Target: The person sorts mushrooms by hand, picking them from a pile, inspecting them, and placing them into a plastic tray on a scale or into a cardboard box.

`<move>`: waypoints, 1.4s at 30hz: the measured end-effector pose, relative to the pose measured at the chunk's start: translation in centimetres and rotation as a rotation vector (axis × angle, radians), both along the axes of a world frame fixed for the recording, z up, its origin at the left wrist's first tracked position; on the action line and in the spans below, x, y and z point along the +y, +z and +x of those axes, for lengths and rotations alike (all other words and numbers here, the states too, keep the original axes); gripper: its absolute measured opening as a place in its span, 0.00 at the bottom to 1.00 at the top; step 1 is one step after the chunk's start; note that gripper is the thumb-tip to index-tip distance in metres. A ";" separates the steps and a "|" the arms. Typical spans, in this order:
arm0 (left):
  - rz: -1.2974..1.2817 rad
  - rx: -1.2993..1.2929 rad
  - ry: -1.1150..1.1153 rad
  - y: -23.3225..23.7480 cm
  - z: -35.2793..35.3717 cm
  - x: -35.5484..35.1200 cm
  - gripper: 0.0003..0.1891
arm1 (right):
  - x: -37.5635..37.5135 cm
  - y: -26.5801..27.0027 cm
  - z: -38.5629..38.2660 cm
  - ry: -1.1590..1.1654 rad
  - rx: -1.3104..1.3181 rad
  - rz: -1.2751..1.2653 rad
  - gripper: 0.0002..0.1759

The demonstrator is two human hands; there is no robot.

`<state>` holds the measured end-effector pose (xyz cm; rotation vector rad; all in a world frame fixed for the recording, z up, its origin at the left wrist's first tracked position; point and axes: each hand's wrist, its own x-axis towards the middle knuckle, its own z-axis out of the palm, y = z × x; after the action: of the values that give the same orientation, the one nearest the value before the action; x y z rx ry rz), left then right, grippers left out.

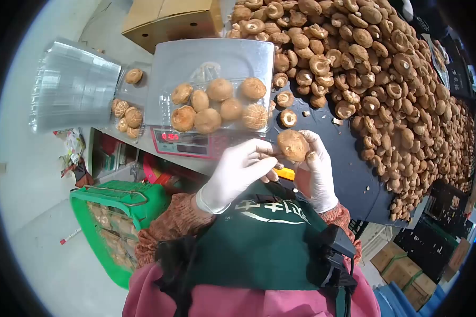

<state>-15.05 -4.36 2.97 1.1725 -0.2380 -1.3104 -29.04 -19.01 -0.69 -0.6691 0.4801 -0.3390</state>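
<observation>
A brown shiitake mushroom (292,145), cap facing up, is held by my right hand (318,177), its thumb and fingers around the right edge. My left hand (243,170) is closed at the mushroom's left side, thumb pressed toward curled fingers; what they grip, if anything, is hidden. Both hands wear white gloves with dark-stained fingertips. An orange object (285,173), partly hidden, shows between them. Ahead, a clear plastic tray (238,131) with several shiitakes rests on a metal-topped digital scale (256,53) with a lit red display (170,137).
A large heap of shiitakes (375,68) covers the dark table (354,195) at right. Stacked clear trays (74,87) stand left, beside another tray with mushrooms (131,119). A cardboard box (174,18) lies beyond the scale. Low at left sits a green crate (92,248) of packed trays.
</observation>
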 end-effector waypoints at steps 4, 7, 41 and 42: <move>-0.004 0.101 0.061 -0.8 0.5 0.6 0.11 | 0.7 0.1 0.7 0.006 0.109 -0.217 0.31; 0.019 0.092 0.084 -1.5 0.8 1.1 0.11 | 1.1 0.4 1.1 0.053 0.163 -0.435 0.32; 0.125 -0.247 -0.154 -2.8 -1.4 -0.6 0.14 | -16.7 -7.9 9.9 -0.361 0.719 -2.116 0.24; 0.119 -0.273 -0.168 -2.9 -1.2 -0.6 0.14 | -16.7 -7.8 9.8 -0.389 0.685 -2.112 0.22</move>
<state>-16.29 -4.99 0.05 1.4592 -0.4706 -1.3212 -19.23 -35.70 -8.52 -2.8195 0.8017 -0.9866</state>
